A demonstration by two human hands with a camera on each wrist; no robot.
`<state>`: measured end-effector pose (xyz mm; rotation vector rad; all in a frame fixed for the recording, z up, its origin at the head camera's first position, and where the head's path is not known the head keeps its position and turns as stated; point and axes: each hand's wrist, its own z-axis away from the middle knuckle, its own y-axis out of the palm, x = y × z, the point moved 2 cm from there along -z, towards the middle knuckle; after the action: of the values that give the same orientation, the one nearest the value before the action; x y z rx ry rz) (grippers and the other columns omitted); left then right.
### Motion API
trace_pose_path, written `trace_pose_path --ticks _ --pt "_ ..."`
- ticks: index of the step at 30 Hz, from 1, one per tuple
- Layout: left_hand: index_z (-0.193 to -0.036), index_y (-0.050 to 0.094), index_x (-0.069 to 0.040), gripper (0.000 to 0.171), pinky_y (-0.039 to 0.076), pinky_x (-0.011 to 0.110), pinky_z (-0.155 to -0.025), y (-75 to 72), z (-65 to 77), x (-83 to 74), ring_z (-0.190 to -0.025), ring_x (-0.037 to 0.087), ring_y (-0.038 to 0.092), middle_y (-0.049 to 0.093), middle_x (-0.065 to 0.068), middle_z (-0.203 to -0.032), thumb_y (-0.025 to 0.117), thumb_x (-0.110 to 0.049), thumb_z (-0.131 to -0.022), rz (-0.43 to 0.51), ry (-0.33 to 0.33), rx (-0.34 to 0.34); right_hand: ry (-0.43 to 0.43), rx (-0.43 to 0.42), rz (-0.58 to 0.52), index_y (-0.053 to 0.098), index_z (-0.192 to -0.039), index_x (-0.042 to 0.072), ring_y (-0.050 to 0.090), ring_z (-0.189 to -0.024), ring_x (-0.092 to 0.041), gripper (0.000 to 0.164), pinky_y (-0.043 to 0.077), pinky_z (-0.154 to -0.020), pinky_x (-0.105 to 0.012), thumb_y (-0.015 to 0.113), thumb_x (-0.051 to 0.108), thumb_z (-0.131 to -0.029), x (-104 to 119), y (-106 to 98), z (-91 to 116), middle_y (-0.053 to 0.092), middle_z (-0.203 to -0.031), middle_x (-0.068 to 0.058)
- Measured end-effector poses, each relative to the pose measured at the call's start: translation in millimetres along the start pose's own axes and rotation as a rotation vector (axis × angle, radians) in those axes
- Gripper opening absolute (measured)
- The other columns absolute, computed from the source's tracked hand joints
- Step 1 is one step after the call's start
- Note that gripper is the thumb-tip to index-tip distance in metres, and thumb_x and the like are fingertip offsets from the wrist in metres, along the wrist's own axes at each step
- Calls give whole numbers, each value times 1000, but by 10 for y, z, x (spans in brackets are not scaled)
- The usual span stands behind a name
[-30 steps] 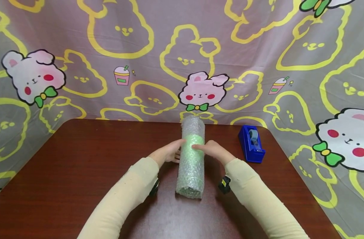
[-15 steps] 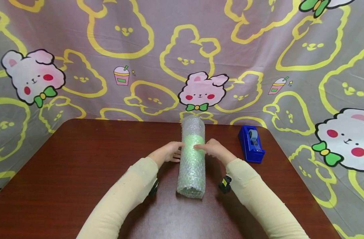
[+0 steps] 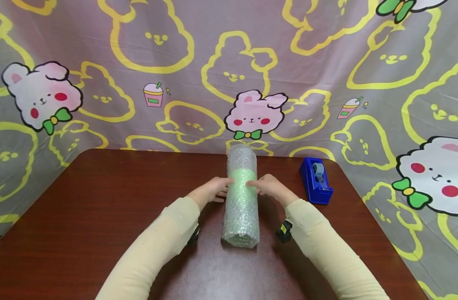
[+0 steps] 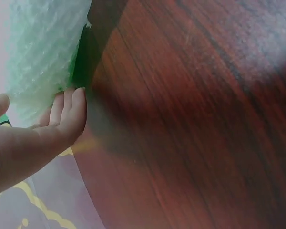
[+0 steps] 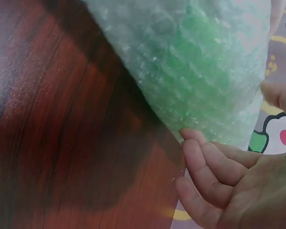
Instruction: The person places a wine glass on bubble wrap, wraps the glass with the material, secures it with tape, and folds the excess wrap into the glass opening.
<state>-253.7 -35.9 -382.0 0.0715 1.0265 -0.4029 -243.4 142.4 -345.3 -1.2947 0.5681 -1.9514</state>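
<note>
A bubble-wrap roll (image 3: 241, 216) with something green showing through its middle lies lengthwise on the dark red-brown table (image 3: 112, 208). At its left side my left hand (image 3: 214, 189) holds it, thumb on the upper surface and fingers low along the side. My right hand (image 3: 268, 186) grips the opposite side, its thumb lying over the green part. In the left wrist view, left fingertips (image 4: 78, 95) reach to the wrap's lower edge, where a strip of bare green shows. The right wrist view has curled right fingers (image 5: 195, 157) against the bubble wrap (image 5: 195, 71).
A blue tape dispenser (image 3: 316, 181) with a roll of tape stands on the table to the right. Behind the table hangs a grey-pink curtain (image 3: 199, 83) printed with rabbits and yellow outlines. Both wrists wear small black cameras.
The roll has turned slightly between my hands, and its near end looks flatter. My right thumb has slid a little to the right on the wrap. The tape dispenser stays put.
</note>
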Motion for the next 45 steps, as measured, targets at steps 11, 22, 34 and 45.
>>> trace_pose_path --ticks 11,22,34,45 --pt "-130 46 0 52 49 44 -90 49 -16 -19 -110 29 58 59 17 -120 46 -36 -92 -69 25 -46 2 -3 89 47 -125 -10 55 -110 -28 79 47 -92 -42 56 57 -83 14 9 25 55 -122 -20" --pt "-135 41 2 52 48 41 -95 30 8 -6 -115 33 53 51 25 -129 47 -30 -94 30 23 -28 33 -7 37 40 -65 14 50 -70 -18 46 46 -67 -33 62 52 -81 -18 9 -31 45 -67 0" --pt "-138 33 3 56 49 39 -93 46 16 -58 -101 29 56 44 28 -134 49 -29 -94 53 35 -9 -12 4 43 51 -66 11 63 -88 -26 46 50 -70 -35 54 53 -86 -5 -9 -21 57 -73 -3" --pt "-141 23 4 73 49 25 -74 60 19 -55 -73 14 45 45 21 -126 60 -33 -89 96 -19 -63 21 3 50 42 -62 13 44 -60 -14 50 47 -62 -30 55 55 -85 -28 3 -31 37 -58 3"
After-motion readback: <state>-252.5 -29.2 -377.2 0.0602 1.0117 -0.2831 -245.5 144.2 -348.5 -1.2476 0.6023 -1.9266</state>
